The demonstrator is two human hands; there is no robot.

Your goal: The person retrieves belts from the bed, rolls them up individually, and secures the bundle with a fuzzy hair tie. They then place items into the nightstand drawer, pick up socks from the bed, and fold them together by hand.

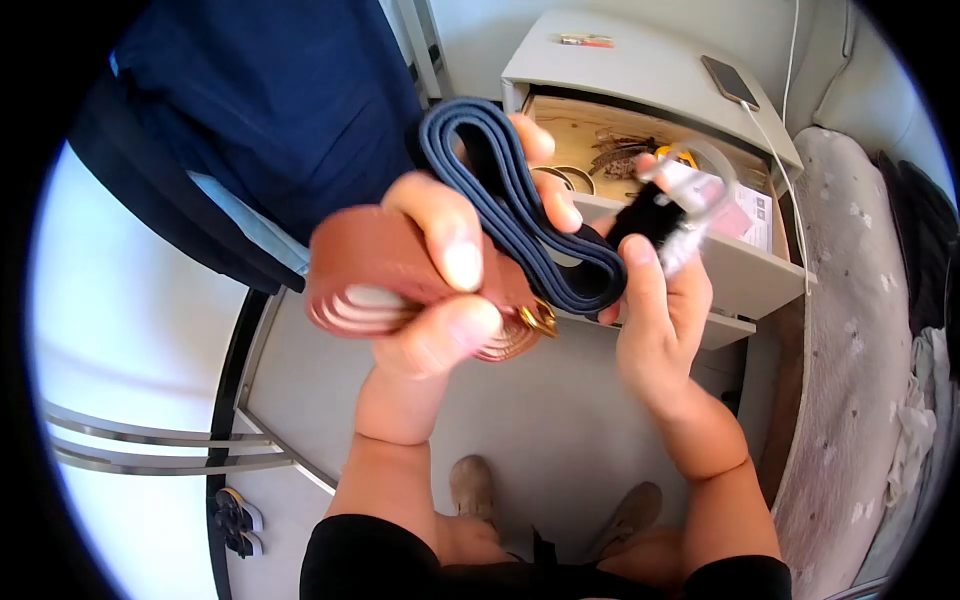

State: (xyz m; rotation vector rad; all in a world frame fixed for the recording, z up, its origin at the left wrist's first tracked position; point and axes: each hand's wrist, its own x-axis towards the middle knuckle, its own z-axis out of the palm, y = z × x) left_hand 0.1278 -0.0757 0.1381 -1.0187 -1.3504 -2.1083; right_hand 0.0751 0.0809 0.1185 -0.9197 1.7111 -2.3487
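Observation:
My left hand [437, 222] is closed around two coiled belts, held up in front of me. One is a brown belt [362, 255] with a small gold-coloured metal piece [540, 318] at its edge. Against it lies a dark blue belt [492, 190], rolled into a flattened loop. Beside them my right hand [660, 325] is closed on a small black item [645, 215] with a clear plastic loop [712, 185], both blurred, so their kind is not plain. Its fingers sit right at the blue belt's end; whether they grip it too, I cannot tell.
Ahead, a white drawer unit [560, 65] has an open drawer [560, 110] holding a coiled strap, papers and small items. On top lie a phone [730, 80] with a cable and a small red object [586, 41]. Dark clothes [270, 110] hang left; a padded surface [850, 330] runs right.

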